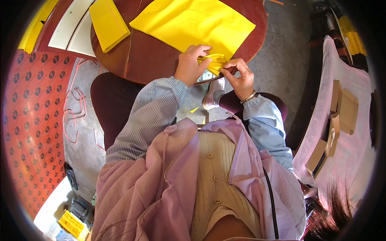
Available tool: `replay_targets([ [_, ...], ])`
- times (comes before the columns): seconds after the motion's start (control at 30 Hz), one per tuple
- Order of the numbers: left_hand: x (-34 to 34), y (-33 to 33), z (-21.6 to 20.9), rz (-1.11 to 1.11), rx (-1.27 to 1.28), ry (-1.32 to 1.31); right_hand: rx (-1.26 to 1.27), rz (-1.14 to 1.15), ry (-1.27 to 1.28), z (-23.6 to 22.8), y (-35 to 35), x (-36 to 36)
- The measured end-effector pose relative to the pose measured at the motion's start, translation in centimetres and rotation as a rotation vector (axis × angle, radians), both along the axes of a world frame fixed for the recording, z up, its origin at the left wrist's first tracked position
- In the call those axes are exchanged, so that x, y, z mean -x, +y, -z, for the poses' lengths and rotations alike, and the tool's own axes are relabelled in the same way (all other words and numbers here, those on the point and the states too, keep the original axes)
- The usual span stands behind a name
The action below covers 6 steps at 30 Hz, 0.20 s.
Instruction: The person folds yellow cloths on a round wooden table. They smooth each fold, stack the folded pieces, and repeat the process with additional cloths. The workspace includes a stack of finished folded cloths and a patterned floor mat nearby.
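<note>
A large yellow sheet (193, 22), possibly several layers thick, lies over the round red-brown table (138, 60). At the table's near edge, a bunched, pleated yellow piece (217, 61) sits between my hands. Whether it belongs to the large sheet or is separate I cannot tell. My left hand (192, 64) is curled around the left end of these folds, thumb on top. From the right, my right hand (240, 78) pinches the lower right end between thumb and fingers.
A folded yellow bundle (108, 25) rests on the table's left side. Red cord (76, 106) trails over the floor beside a red patterned panel (36, 120). To the right, opened cardboard boxes (346, 110) lie on a pinkish cover (321, 96). Yellow scraps (194, 109) are on the floor below.
</note>
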<state>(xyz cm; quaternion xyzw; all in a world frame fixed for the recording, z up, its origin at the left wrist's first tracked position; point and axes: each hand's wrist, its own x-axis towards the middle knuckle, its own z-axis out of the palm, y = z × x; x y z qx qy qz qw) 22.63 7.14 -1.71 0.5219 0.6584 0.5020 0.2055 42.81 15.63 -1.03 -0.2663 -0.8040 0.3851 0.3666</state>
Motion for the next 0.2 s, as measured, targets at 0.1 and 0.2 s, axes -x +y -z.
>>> replay_targets([
  [0.1, 0.07, 0.1, 0.26, 0.002, -0.004, -0.006, -0.052, -0.065, -0.057, -0.3, 0.14, -0.59],
  [0.2, 0.05, 0.13, 0.38, 0.008, 0.004, -0.038, -0.115, -0.13, -0.059, -0.12, 0.52, -0.85],
])
